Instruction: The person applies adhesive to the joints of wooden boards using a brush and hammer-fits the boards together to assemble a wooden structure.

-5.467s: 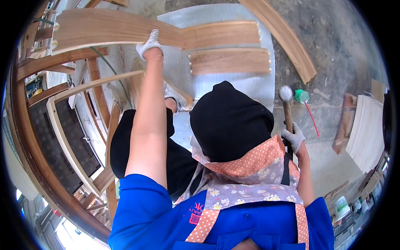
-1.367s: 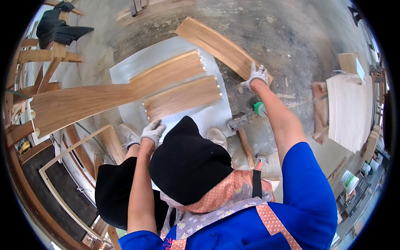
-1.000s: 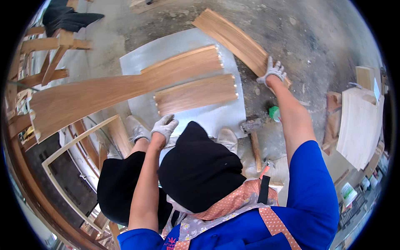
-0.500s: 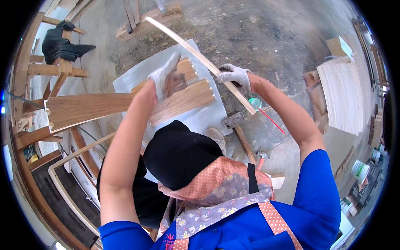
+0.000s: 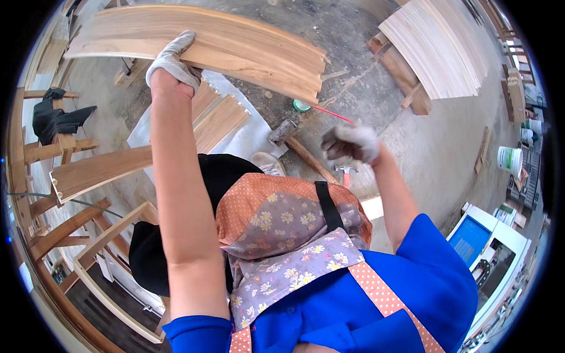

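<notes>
A person's gloved left hand (image 5: 175,63) grips a long wooden board (image 5: 253,50) by its near edge, holding it tilted across the top of the view, notched end to the right. The gloved right hand (image 5: 350,144), blurred, is apart from the board, fingers curled; whether it holds anything, I cannot tell. Just beyond it are a red stick (image 5: 334,114) and a green pot (image 5: 301,106); a mallet (image 5: 284,132) lies left, a claw hammer (image 5: 346,175) nearer the person
</notes>
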A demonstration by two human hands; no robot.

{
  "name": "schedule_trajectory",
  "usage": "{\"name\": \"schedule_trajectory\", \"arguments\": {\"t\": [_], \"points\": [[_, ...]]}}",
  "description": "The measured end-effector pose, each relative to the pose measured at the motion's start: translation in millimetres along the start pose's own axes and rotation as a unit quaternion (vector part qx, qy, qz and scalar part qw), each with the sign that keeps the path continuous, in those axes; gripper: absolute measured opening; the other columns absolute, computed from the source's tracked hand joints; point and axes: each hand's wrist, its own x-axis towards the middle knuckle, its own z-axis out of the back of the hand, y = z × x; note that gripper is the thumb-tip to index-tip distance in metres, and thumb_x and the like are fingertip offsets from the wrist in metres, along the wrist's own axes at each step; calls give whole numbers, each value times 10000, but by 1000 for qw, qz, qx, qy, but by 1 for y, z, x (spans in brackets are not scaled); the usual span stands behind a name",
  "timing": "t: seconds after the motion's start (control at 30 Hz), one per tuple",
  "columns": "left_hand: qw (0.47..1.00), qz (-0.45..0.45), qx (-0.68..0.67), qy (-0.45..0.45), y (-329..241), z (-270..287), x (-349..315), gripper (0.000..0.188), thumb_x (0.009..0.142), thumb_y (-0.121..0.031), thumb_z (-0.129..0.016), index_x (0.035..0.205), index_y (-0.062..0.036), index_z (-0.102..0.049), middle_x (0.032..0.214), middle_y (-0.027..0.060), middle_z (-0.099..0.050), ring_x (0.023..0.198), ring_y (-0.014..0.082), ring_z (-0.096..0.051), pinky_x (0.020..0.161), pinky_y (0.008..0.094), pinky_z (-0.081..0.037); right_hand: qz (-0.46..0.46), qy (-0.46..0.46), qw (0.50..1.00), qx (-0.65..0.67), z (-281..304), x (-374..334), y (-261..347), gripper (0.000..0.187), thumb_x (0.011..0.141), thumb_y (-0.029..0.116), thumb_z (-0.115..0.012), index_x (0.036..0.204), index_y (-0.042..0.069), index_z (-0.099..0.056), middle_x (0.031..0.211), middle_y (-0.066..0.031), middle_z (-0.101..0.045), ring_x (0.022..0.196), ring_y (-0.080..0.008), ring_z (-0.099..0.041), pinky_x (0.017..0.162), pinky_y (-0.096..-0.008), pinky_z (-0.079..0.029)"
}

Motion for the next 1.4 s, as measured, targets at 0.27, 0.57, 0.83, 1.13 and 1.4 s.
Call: {"name": "schedule_trajectory", "arguments": {"t": [0.27,0.57,0.83,1.13,1.4], "points": [[999,38,-7,-17,-4,17,-3,304,680,-14,-647,959,-59,-535,912,63,-581,851,223,-570,733,331,-488,19,-327,915,234,70,150,-122,296,756,307,-612,907,70,-521,644,-39,-501,578,-152,-520,545,-284,-468],[998,54,11,34,8,31,-1,353,664,-81,-671,992,-60,-542,941,59,-576,841,184,-577,679,282,-494,129,-487,831,-236,114,184,-102,278,806,287,-484,678,58,-574,567,-55,-556,504,-172,-530,448,-310,-401],[997,62,-9,51,4,30,-3,342,671,-70,-665,991,-61,-544,950,55,-578,849,187,-569,719,305,-487,53,-491,831,-255,79,164,-70,357,743,382,-524,766,30,-585,654,-109,-592,604,-199,-558,587,-344,-431],[998,40,38,-21,0,78,15,251,663,-79,-678,896,-101,-587,814,6,-597,713,151,-573,541,260,-445,88,-381,896,211,96,165,-78,213,822,254,-447,758,78,-547,577,-64,-549,468,-190,-545,457,-330,-492],[999,26,19,-38,7,91,13,242,665,-52,-672,886,-83,-580,826,29,-597,709,162,-587,533,275,-472,98,-378,870,301,115,133,-89,198,844,261,-448,812,87,-538,595,-61,-570,498,-199,-569,490,-347,-505]]}}
